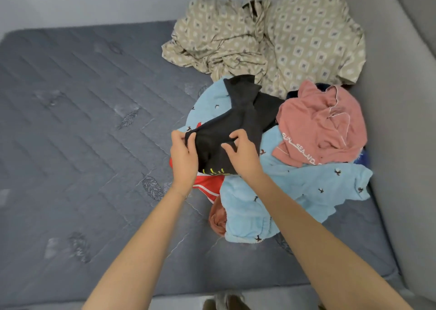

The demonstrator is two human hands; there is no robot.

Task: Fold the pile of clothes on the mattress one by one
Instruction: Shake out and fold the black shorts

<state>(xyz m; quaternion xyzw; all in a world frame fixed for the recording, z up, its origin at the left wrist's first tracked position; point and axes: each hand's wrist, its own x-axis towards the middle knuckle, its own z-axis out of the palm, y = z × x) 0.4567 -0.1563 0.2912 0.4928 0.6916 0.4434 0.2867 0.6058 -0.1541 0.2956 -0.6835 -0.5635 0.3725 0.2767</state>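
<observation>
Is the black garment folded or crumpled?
Crumpled, not folded: the black garment lies bunched on the pile, left hand and right hand pinching its edge.

A crumpled beige patterned sheet (295,33) lies beside the grey wall (405,111).

The red garment (206,187) lies mostly buried under the black garment (236,120). The lettering on the pink T-shirt (325,125) vanishes into a fold, and the top edge crops the patterned beige cloth (295,33).

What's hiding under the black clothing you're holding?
Under the black garment lie a light blue garment with tiny dark prints and a red one with white stripes. Whatever lies deeper is covered.
</observation>
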